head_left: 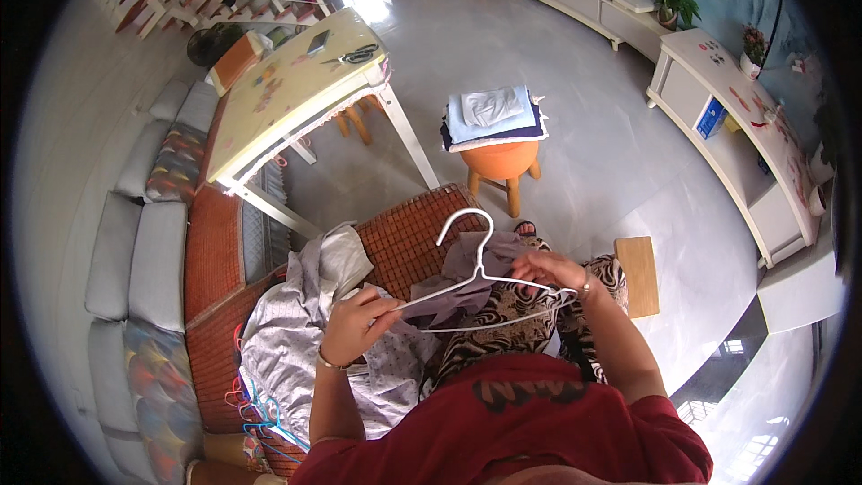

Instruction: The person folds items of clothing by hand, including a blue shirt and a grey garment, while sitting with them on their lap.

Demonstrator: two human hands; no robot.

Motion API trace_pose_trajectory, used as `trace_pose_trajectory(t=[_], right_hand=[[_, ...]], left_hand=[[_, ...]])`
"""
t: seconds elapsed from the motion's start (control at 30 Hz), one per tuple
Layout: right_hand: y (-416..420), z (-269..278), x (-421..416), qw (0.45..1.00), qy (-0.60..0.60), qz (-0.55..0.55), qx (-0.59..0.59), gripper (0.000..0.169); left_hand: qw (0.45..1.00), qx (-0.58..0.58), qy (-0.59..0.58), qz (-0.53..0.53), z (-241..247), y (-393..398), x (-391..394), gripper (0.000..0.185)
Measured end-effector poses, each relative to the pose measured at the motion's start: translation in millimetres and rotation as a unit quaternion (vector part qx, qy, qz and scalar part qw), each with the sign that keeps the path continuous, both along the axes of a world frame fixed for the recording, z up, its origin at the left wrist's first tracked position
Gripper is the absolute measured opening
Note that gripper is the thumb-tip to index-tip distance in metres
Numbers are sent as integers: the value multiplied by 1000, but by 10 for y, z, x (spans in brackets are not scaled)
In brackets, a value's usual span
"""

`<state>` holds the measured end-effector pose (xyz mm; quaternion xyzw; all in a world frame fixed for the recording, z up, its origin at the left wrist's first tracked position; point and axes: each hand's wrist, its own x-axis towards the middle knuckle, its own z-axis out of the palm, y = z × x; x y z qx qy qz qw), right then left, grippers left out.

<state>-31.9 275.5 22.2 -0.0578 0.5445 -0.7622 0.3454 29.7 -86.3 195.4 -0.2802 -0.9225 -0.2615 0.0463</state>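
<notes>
A white clothes hanger [479,273] stretches across my lap, its hook upward. My left hand [360,323] pinches the hanger's left end between thumb and fingers. Beyond the hanger's right arm is my right hand [549,269], fingers bent beside a mauve-grey cloth [431,293]; whether they grip anything is not clear. The hanger's right end lies against or close to my right wrist. The cloth rests partly on the patterned trousers [498,316] and the woven seat mat. Left of my lap lies a heap of pale patterned fabric [289,337].
Blue and red hangers [269,417] lie beside the fabric heap on the brown sofa mat [215,377]. Ahead, an orange stool [502,160] bears folded clothes [491,111]. Scissors [357,54] and a phone [318,42] are on the yellow-topped table [296,87]. White cabinets [734,114] stand right.
</notes>
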Motion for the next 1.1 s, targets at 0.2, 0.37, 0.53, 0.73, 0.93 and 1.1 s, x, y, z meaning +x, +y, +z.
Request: trace_pose_trajectory(t=[0.2, 0.37, 0.53, 0.73, 0.93, 1.1], right_hand=[[366, 646, 449, 969, 80, 234, -19, 51], [510, 774, 698, 977, 84, 139, 141, 30], [757, 986, 687, 973, 99, 32, 204, 20], [1137, 1069, 658, 968, 134, 22, 211, 20], [1193, 1022, 710, 969, 128, 12, 211, 20], [1149, 928, 674, 972, 145, 46, 179, 21]], left_hand=[[999, 27, -46, -10, -330, 78, -100, 13], [993, 93, -73, -5, -543, 270, -160, 17], [974, 116, -181, -75, -784, 406, -170, 20], [960, 130, -248, -27, -862, 322, -150, 20], [971, 107, -207, -51, -959, 238, -158, 18], [982, 128, -78, -113, -873, 456, -175, 18]])
